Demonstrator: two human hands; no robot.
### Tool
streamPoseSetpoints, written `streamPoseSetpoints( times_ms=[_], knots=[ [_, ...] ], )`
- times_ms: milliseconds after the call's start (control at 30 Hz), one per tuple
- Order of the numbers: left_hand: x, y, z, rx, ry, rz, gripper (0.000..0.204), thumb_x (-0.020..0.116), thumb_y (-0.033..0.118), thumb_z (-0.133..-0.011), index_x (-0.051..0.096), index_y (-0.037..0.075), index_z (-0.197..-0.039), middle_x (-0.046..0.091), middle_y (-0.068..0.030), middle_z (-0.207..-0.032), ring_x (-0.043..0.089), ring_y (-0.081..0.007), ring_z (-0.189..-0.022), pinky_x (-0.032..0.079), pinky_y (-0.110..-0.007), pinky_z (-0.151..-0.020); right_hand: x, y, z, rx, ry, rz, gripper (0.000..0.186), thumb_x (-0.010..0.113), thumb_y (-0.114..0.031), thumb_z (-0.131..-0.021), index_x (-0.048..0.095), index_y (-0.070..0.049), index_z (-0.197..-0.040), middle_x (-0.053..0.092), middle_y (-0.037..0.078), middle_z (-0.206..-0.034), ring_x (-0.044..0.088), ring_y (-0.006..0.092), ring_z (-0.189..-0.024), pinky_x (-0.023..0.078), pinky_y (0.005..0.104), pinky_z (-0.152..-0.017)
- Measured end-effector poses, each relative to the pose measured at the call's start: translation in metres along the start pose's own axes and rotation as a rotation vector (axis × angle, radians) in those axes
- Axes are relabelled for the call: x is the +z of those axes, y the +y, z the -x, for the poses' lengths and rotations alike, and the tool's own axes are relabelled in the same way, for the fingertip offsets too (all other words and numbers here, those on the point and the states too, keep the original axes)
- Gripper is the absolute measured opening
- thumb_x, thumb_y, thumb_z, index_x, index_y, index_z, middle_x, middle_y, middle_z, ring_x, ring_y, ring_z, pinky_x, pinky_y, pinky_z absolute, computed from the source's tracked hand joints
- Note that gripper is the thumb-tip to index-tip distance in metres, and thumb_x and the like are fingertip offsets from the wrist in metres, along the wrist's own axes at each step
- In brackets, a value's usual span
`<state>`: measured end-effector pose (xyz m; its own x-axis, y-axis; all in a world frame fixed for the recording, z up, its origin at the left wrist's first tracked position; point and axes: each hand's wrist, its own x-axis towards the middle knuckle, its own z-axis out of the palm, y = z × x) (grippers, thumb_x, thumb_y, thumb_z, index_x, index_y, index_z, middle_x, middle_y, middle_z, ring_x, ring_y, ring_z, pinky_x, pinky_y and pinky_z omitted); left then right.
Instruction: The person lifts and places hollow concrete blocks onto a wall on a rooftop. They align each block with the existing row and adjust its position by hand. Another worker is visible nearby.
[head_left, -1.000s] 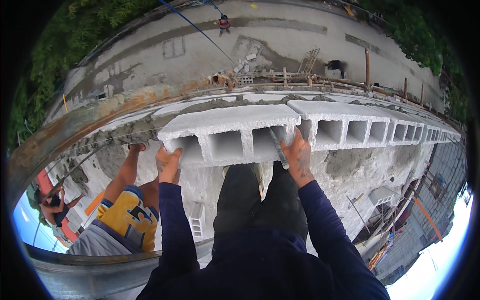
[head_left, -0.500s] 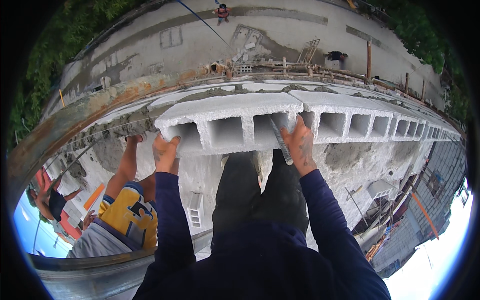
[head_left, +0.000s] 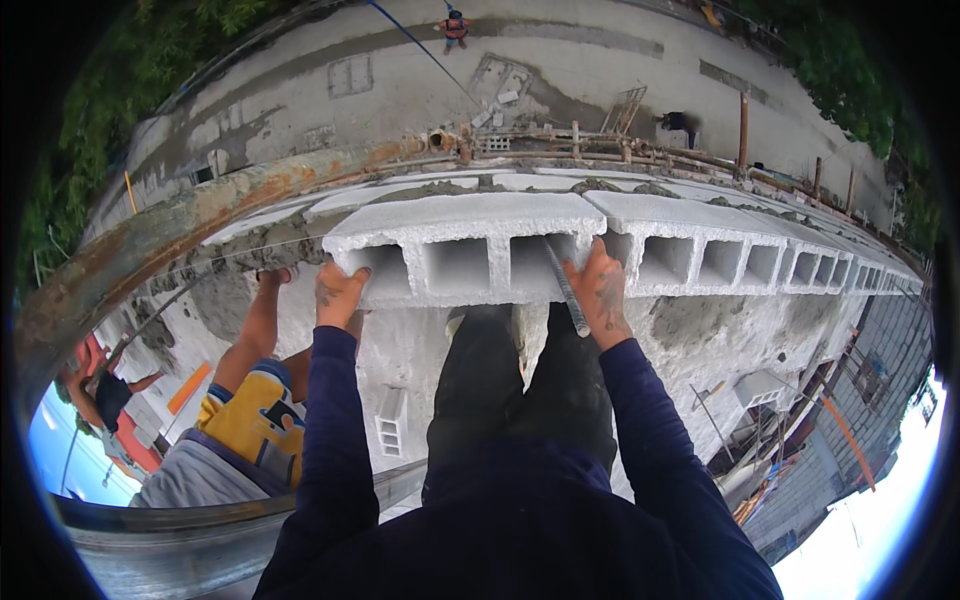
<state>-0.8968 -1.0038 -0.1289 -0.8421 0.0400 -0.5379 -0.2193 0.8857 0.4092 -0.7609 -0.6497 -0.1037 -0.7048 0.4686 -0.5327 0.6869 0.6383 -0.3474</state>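
A grey concrete hollow block [head_left: 465, 212] lies on the wall's course, its open cells facing me. My left hand [head_left: 338, 293] is closed around its left end, the thumb by the outermost cell. At the other end my right hand [head_left: 600, 290] grips the block's end wall, with fingertips at the joint to the neighbouring block [head_left: 690, 213]. A ribbed steel bar [head_left: 568, 287] sticks out of the block's right cell, just beside my right thumb. The fingers behind the block are partly hidden.
More hollow blocks [head_left: 855, 240] continue the row to the right. Wet mortar [head_left: 240, 240] sits left of the block along a taut string. A rusty pipe [head_left: 200, 215] curves at left. A person in yellow shorts [head_left: 255, 425] stands close on my left; a metal rail [head_left: 190, 545] runs below.
The picture has shifted slightly with my head. The block's left end and my left hand sit a little farther right. Both hands keep their hold.
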Motion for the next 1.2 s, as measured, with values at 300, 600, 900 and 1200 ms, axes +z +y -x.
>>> streamPoseSetpoints(
  times_ms=[300, 600, 900, 1200],
  knots=[
    [-0.001, 0.002, 0.000, -0.001, -0.032, 0.024, 0.038, 0.068, 0.021, -0.069, 0.061, 0.002, -0.102, 0.065, -0.0211, -0.095, 0.061, -0.0383, -0.091, 0.047, -0.042, -0.080, 0.006, -0.001, 0.006, 0.047, 0.044, 0.021, 0.058, 0.070, -0.024, -0.073, 0.045, 0.003, -0.118, 0.063, 0.023, -0.072, 0.064, 0.0408, -0.072, 0.051, 0.0457, -0.070],
    [-0.002, 0.001, 0.002, -0.026, -0.044, -0.082, 0.043, 0.068, 0.023, -0.069, 0.058, -0.003, -0.101, 0.063, -0.0238, -0.096, 0.060, -0.0391, -0.093, 0.047, -0.043, -0.083, 0.005, 0.003, 0.005, 0.031, 0.005, 0.006, 0.058, 0.072, -0.021, -0.071, 0.043, 0.002, -0.116, 0.063, 0.020, -0.067, 0.064, 0.0391, -0.069, 0.050, 0.0464, -0.066],
    [0.010, -0.013, -0.010, -0.008, -0.015, -0.176, 0.033, 0.064, 0.023, -0.071, 0.062, 0.000, -0.095, 0.064, -0.0216, -0.092, 0.060, -0.0378, -0.089, 0.047, -0.041, -0.079, 0.016, 0.014, -0.001, -0.023, 0.037, 0.058, 0.063, 0.074, -0.024, -0.071, 0.043, 0.005, -0.117, 0.062, 0.019, -0.065, 0.064, 0.0373, -0.065, 0.050, 0.0451, -0.060],
    [0.002, -0.010, -0.013, -0.045, -0.131, -0.202, 0.048, 0.065, 0.032, -0.069, 0.060, -0.009, -0.094, 0.061, -0.0284, -0.098, 0.059, -0.0397, -0.095, 0.047, -0.043, -0.085, 0.002, 0.003, 0.002, -0.029, 0.029, 0.129, 0.065, 0.074, -0.035, -0.069, 0.046, 0.006, -0.110, 0.062, 0.027, -0.072, 0.063, 0.0427, -0.073, 0.050, 0.0475, -0.066]
  ],
)
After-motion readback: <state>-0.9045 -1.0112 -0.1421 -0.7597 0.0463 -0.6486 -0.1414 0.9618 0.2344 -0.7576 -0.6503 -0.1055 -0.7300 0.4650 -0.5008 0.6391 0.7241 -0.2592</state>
